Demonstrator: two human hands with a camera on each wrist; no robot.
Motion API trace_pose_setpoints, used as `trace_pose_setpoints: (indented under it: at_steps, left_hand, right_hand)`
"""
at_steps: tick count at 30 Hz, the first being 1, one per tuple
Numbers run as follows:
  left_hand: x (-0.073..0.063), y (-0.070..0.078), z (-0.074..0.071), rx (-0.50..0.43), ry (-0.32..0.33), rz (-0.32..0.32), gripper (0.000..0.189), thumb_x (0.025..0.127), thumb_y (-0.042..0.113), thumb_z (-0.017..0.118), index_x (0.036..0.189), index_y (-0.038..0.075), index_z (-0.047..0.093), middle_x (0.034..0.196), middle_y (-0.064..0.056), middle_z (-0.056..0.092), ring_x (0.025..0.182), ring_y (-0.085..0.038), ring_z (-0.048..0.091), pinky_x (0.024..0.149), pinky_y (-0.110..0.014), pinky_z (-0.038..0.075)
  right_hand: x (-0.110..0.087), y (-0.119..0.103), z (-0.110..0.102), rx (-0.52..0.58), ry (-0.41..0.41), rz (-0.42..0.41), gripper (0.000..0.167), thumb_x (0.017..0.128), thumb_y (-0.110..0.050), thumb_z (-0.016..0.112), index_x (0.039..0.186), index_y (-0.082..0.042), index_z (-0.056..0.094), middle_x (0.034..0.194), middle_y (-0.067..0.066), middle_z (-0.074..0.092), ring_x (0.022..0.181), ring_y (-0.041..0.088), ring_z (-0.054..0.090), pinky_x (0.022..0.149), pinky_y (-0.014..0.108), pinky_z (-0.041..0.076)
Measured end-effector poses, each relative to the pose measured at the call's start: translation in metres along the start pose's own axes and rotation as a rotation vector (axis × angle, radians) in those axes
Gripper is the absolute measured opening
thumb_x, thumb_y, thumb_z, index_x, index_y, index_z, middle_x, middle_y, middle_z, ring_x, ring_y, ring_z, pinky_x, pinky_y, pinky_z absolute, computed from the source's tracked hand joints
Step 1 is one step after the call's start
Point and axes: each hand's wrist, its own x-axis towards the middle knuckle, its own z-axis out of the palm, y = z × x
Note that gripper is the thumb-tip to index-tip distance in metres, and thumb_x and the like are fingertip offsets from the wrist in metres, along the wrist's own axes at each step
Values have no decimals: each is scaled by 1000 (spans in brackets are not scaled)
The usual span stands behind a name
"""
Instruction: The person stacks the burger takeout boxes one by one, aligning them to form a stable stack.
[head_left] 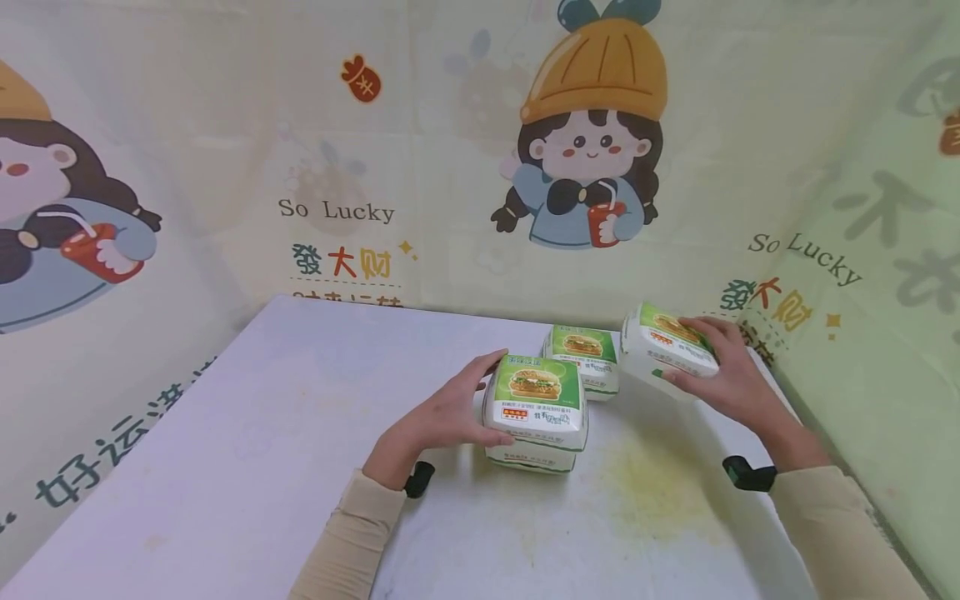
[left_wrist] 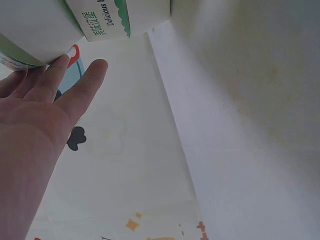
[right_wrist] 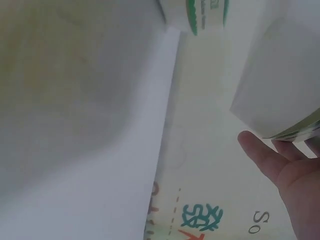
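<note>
On the front of the table, my left hand (head_left: pixel 448 410) holds a white-and-green burger box (head_left: pixel 534 408) by its left side, thumb at the front edge. Directly below it shows another box (head_left: pixel 528 458), mostly covered. Just behind stands a further burger box (head_left: pixel 582 362), partly hidden by the front one. My right hand (head_left: pixel 731 375) grips a burger box (head_left: pixel 667 346) from its right side; this box is tilted and raised off the table. In the right wrist view, the fingertips (right_wrist: pixel 255 145) lie along the white box (right_wrist: pixel 285 80).
A white table (head_left: pixel 262 467) with yellowish stains (head_left: pixel 667 479) lies under the boxes. Printed cloth walls (head_left: pixel 435 150) rise close behind the table and at its right side. Dark straps (head_left: pixel 750 475) sit on both wrists.
</note>
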Motion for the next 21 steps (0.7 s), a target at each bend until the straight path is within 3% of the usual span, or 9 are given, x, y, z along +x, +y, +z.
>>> trace_pose_setpoints:
  at_steps: [7,15,21]
  left_hand:
    - [0,0,0,2,-1,-6,116,68,35,90,158,22,19,154,9,33,136,-12,39,115,-42,37]
    - [1,2,-1,-2,1,13,116,68,34,90,158,18,20,155,6,33,137,-13,39,116,-44,36]
    - [1,2,-1,0,1,0,116,67,35,91,158,20,20,154,7,33,135,-15,39,114,-47,37]
  right_hand:
    - [-2,-17,4,56,13,-18,81,82,-24,80,152,-17,40,154,16,25,122,34,35,78,23,34]
    - [-4,-37,8,128,51,-65,81,82,-14,78,152,-19,38,156,8,25,118,12,33,78,9,38]
    - [-8,-49,11,188,49,-86,82,80,-8,79,151,-18,39,157,9,25,113,8,37,76,9,42]
